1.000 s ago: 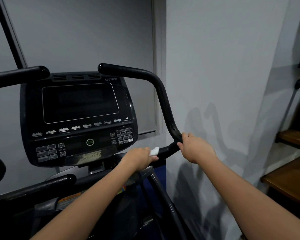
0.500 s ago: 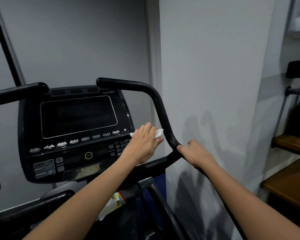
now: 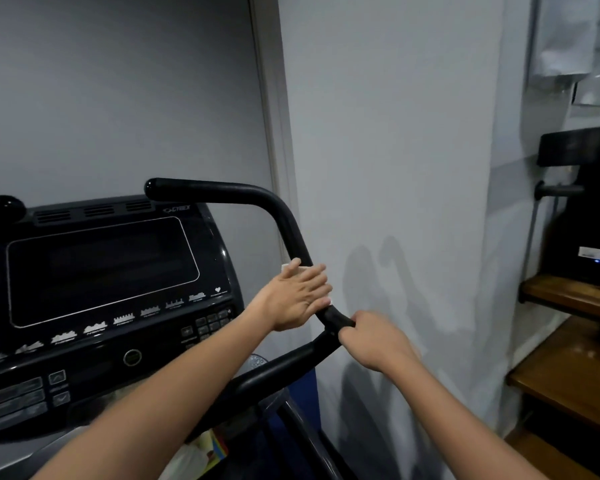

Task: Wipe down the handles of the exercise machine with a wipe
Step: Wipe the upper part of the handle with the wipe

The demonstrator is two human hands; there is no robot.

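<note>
1. Fingers [image 3: 314, 277] of the left hand [image 3: 297, 299] lie nearly straight and close together, pressing a white wipe [image 3: 288, 268] flat against the sloping part of the black right handle [image 3: 281, 216].
2. Only small white edges of the wipe show, one above the fingers and one beside the fingertips.
3. Right hand [image 3: 374, 344] is curled tightly around the same handle at its bend, just below the left hand.
4. Handle rises from this bend and turns left above the console [image 3: 101, 282] of the exercise machine.
5. Dark screen and button rows fill the console.
6. Wooden shelves [image 3: 568, 296] stand at the right, beside the grey wall [image 3: 395, 133].
</note>
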